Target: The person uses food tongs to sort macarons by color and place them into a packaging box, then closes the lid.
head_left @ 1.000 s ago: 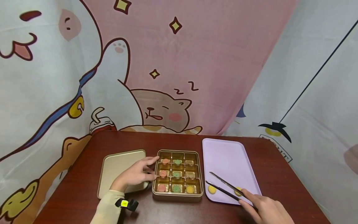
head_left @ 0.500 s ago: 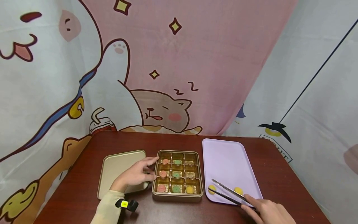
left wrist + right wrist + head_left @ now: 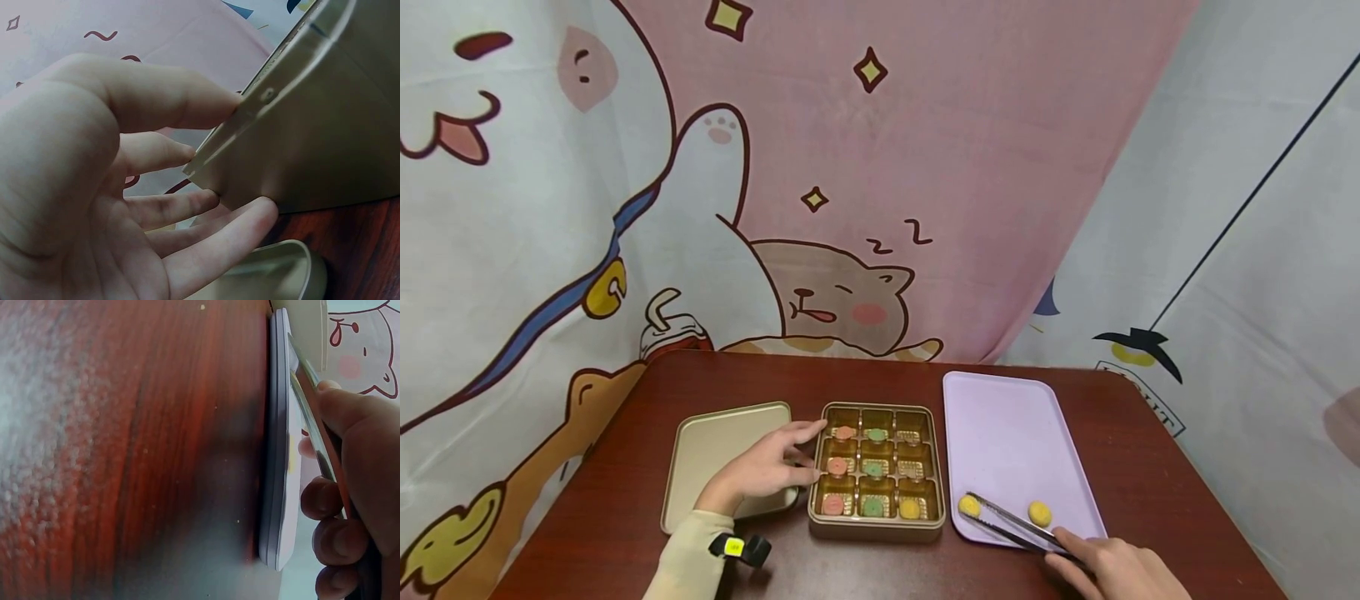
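Note:
My right hand [image 3: 1112, 567] grips a pair of metal tongs [image 3: 1018, 525], seen also along the right side of the right wrist view. The tong tips lie either side of a yellow cookie [image 3: 969, 505] at the near left corner of the lilac tray [image 3: 1007, 417]; whether they press it I cannot tell. A second yellow cookie [image 3: 1040, 513] lies on the tray to its right. With fingers extended, my left hand [image 3: 767, 467] touches the left side of the gold tin [image 3: 876, 531]. In the left wrist view the fingertips [image 3: 265, 209] rest against the tin's wall.
The tin's divided insert holds pink cookies [image 3: 833, 504] at left, green cookies [image 3: 872, 506] in the middle, and one yellow cookie [image 3: 909, 508] at front right. Partly under my left hand lies the tin's lid [image 3: 722, 442]. All stand on a dark red wooden table [image 3: 880, 379].
The tongs have swung down and toward the left cookie, and their tips have drawn closer together around it. My left hand and the tin stay put.

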Tool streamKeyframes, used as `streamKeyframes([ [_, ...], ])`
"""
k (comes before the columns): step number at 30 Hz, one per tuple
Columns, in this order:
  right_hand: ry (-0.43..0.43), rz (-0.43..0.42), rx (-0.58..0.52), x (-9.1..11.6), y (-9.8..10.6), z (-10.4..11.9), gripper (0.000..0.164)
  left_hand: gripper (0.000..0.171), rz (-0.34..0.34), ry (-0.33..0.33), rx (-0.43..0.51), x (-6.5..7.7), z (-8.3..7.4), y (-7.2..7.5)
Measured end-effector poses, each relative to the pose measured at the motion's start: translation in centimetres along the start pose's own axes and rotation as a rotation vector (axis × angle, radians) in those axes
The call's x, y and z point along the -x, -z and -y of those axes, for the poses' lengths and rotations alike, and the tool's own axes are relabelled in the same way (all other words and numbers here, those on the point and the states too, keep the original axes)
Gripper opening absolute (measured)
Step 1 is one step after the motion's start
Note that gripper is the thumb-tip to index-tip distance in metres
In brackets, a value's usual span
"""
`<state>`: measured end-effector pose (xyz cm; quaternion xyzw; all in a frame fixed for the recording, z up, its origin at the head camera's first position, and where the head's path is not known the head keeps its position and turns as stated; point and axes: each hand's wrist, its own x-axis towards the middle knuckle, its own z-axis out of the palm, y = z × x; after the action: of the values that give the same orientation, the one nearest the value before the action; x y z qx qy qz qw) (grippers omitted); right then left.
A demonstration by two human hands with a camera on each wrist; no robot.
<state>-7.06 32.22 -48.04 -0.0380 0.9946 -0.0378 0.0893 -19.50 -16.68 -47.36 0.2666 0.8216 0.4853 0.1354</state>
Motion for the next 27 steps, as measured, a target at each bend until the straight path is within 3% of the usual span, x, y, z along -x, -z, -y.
streamKeyframes([
  [5,0.016,-0.032,0.001,-0.08,-0.04,-0.15,0.050,0.083,-0.006,0.008,0.046,0.05,-0.06,0.04],
  [12,0.060,-0.069,0.011,0.22,-0.26,-0.42,0.050,0.084,0.003,0.011,0.041,0.06,0.12,-0.05],
  [27,0.020,-0.066,-0.003,0.05,-0.72,-0.45,0.049,0.084,-0.007,0.025,0.067,0.10,0.02,-0.15],
])
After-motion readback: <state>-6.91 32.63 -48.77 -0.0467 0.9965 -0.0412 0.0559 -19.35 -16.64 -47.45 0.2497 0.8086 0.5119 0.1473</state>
